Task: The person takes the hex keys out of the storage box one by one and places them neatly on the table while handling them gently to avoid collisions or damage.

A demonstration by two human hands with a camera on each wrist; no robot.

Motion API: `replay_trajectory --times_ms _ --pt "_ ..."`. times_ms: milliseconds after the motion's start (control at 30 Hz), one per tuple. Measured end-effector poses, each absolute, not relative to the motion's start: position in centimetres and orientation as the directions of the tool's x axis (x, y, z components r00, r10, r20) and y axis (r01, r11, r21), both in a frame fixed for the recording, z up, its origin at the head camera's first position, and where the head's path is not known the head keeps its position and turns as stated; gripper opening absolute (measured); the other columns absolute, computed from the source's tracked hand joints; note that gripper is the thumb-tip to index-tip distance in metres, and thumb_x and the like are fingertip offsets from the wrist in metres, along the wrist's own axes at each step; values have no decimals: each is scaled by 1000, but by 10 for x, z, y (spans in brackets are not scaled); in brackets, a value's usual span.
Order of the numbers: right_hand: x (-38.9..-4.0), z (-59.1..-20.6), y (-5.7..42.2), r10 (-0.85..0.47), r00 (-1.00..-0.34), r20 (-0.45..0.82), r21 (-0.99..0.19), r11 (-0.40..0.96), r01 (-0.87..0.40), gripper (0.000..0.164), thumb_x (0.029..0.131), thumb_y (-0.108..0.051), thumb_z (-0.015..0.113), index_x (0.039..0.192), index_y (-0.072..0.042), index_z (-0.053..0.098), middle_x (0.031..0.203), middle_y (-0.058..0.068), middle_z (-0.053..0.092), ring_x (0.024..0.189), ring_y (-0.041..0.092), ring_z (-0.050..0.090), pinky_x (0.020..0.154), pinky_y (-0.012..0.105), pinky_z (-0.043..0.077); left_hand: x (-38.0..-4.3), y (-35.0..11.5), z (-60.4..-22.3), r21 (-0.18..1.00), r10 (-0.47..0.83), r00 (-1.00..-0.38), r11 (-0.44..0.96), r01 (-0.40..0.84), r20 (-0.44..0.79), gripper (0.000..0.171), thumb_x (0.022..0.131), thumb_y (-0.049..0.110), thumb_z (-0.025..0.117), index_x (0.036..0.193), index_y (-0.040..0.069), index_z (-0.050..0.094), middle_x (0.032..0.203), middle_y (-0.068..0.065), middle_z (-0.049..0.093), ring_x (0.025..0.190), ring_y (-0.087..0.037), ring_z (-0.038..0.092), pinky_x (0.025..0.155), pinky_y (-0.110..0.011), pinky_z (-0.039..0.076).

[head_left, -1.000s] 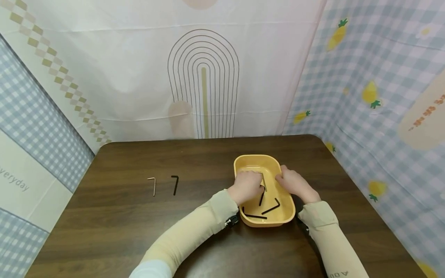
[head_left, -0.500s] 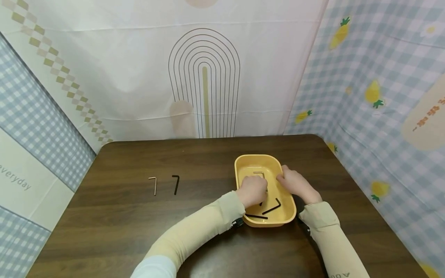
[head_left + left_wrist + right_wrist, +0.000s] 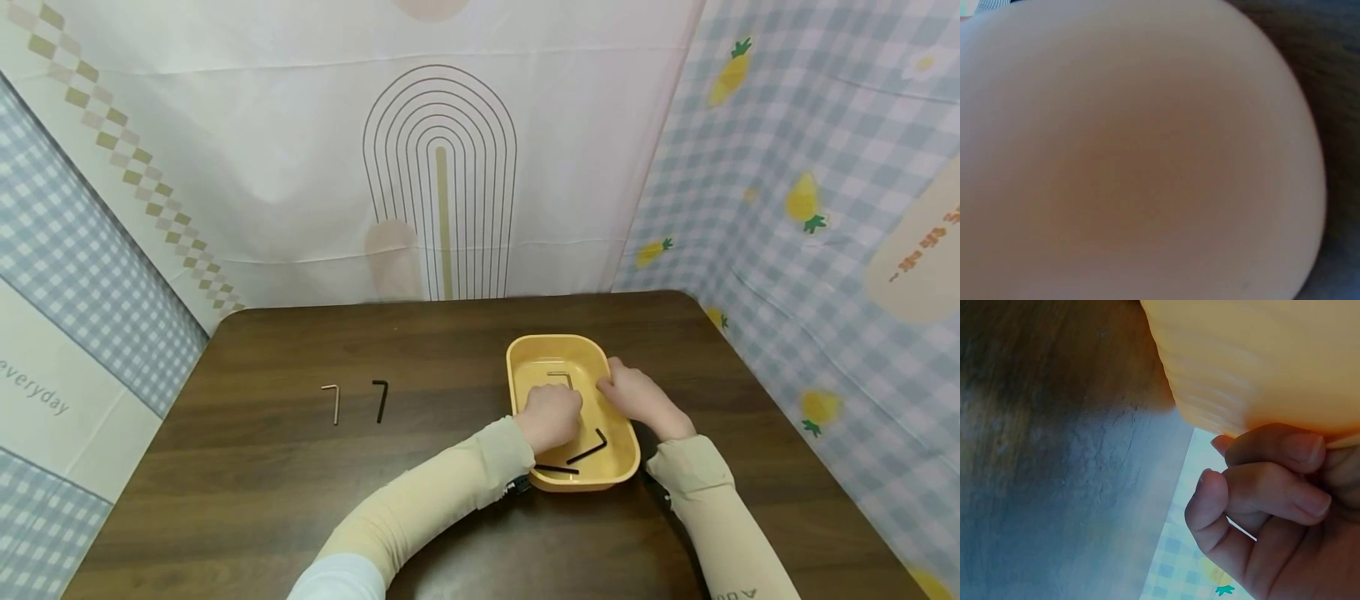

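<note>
A yellow plastic tray (image 3: 621, 442) stands on the right half of the table. My right hand (image 3: 641, 402) pinches its right rim; the right wrist view shows curled fingers (image 3: 1275, 487) against the outer wall. Inside the tray, my left hand (image 3: 552, 417) reaches down with its knuckles up. Its fingertips are hidden, and I cannot tell what they hold. A silver hex key (image 3: 558, 372) lies beyond that hand. Nearer the front of the tray are two black hex keys, one angled (image 3: 588, 452) and one partly covered (image 3: 557, 469). Only blurred skin fills most of the left wrist view.
On the left of the brown wooden table (image 3: 247, 483) lie a light metal hex key (image 3: 336, 406) and a black hex key (image 3: 382, 402), side by side. A printed cloth (image 3: 300, 167) hangs behind the table, and a checked one (image 3: 780, 250) at the right.
My left hand has shifted right and toward the front inside the tray, over the spot where a black hex key showed earlier. My right hand stays at the rim.
</note>
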State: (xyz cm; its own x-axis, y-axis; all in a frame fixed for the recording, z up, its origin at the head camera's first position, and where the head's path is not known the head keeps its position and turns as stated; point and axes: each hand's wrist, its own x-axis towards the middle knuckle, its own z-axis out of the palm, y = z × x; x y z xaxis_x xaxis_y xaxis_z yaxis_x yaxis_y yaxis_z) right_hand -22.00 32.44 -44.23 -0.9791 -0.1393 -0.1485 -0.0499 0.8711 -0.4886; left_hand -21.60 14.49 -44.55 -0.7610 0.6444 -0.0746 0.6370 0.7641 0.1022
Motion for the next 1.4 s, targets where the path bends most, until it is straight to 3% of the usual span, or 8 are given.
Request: replay_trajectory --times_ms 333,567,1033,1167,1400 --pt "-219 -442 323 -135 -981 -141 -475 879 -53 46 104 -16 40 133 19 34 69 8 50 56 18 54 54 32 45 -214 144 -448 91 621 -780 783 615 -72 20 99 19 58 80 17 64 72 1 59 57 -13 51 48 -31 45" --pt "-219 -440 322 -132 -983 -131 -474 879 -55 43 103 -15 40 130 19 37 69 9 52 56 18 54 54 32 45 -212 144 -446 23 606 -790 794 607 -91 18 102 24 57 92 20 72 79 1 64 62 -12 57 53 -31 50" --pt "-221 -442 324 -133 -978 -159 -491 871 -38 49 104 -16 39 137 20 31 74 11 58 58 18 59 55 33 48 -214 144 -454 -4 617 -780 784 620 -104 19 103 19 55 98 20 73 86 1 68 67 -12 60 57 -30 52" --pt "-220 -442 324 -130 -978 -164 -491 871 -34 48 105 -16 39 137 19 31 74 11 58 58 18 59 55 33 48 -216 141 -453 27 638 -763 769 639 -106 17 102 19 55 101 20 73 88 2 68 69 -11 60 58 -30 51" --pt "-221 -443 324 -119 -976 -182 -495 869 -14 49 105 -16 39 139 19 30 74 11 57 58 17 59 54 32 48 -218 135 -451 171 666 -738 744 646 -108 18 98 24 64 82 15 62 72 2 59 61 -13 53 54 -28 44"
